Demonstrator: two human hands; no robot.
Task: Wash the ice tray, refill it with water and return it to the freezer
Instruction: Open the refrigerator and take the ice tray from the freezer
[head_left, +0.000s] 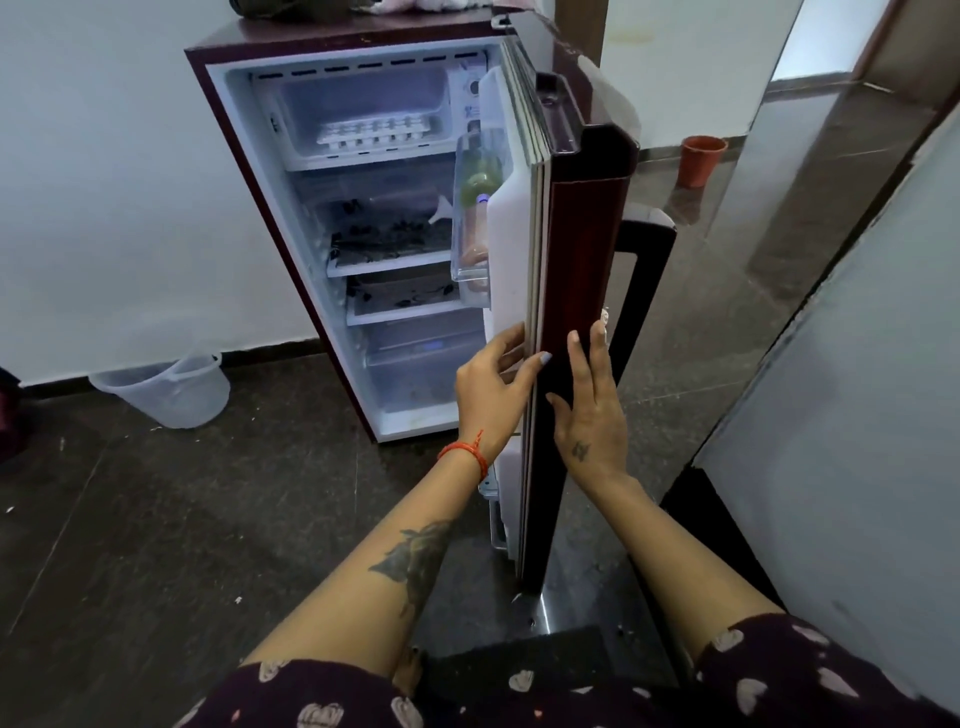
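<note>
Clear plastic bucket (166, 387) on the floor at far left, ice tray (375, 134) in the open fridge's freezer compartment (358, 111), my left hand (491, 387) gripping the door (576, 312) edge, right hand (589, 410) fingers straight, flat on its front, orange pot (701, 160) beyond.

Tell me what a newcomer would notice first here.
The open fridge stands in the middle, its door swung towards the camera. Both hands are on the door's edge: the left hand on the inner side, the right hand flat on the outer face. A white ice tray sits in the top freezer compartment.
</note>
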